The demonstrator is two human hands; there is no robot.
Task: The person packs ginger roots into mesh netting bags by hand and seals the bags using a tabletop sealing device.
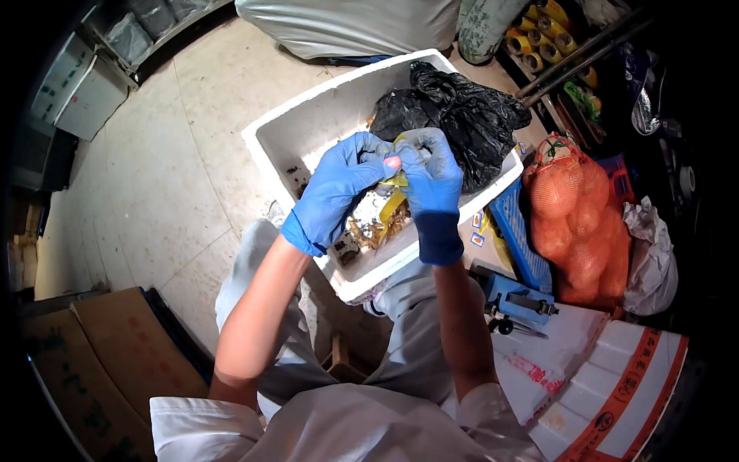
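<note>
My left hand (329, 191), in a blue glove with the thumb tip bare through a hole, has its fingers closed and pinched toward the other hand. My right hand (433, 181), also in a blue glove with a greyish, soiled palm side, is closed beside it. Between them shows a yellow strip (394, 206), which hangs down below the fingers. Anything else within the grip is hidden. Both hands are over a white foam box (269, 127). Brown scraps (362, 235) lie on its floor, and a crumpled black plastic bag (469, 115) fills its far right corner.
At the right are a blue plastic basket (522, 235), a red net sack of round produce (573, 223), a blue device (519, 299) and white cartons (608, 369) with red tape. A cardboard box (115, 354) stands at the left. A grey-covered bulk (350, 27) lies beyond the foam box.
</note>
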